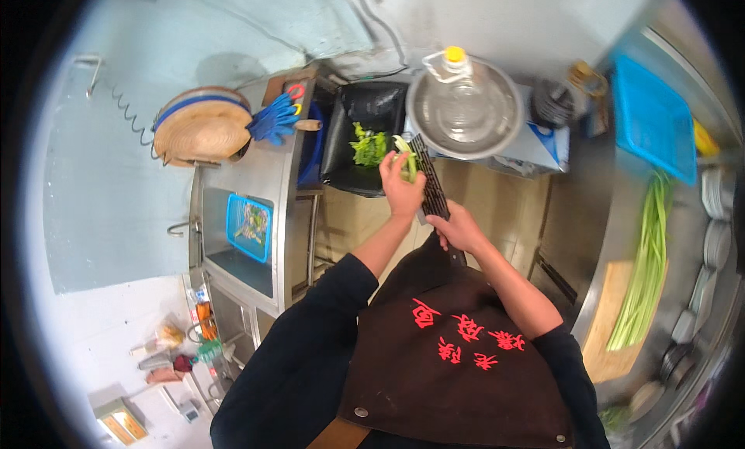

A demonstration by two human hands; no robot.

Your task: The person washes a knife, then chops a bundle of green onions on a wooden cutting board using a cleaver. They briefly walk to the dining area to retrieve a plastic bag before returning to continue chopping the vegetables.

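My left hand [403,187] grips a small bunch of pale green vegetable trimmings [411,168], beside the right rim of a black-lined bin [333,172]. In my right hand [463,231] is a cleaver by its dark handle [457,257]. The cleaver's dark, patterned blade [432,184] points away from me, close against the trimmings. Leafy green scraps [369,148] lie inside the bin. Long green stalks, probably celery [643,263], rest to my right, partly across a wooden cutting board [602,327].
Behind the hands stands a steel basin [416,114] with a yellow-capped clear jug [463,108]. A blue basket [655,117] sits on the right counter. At left are round wooden boards [201,129], blue gloves [275,120] and a sink [241,277] holding a blue basket [231,236].
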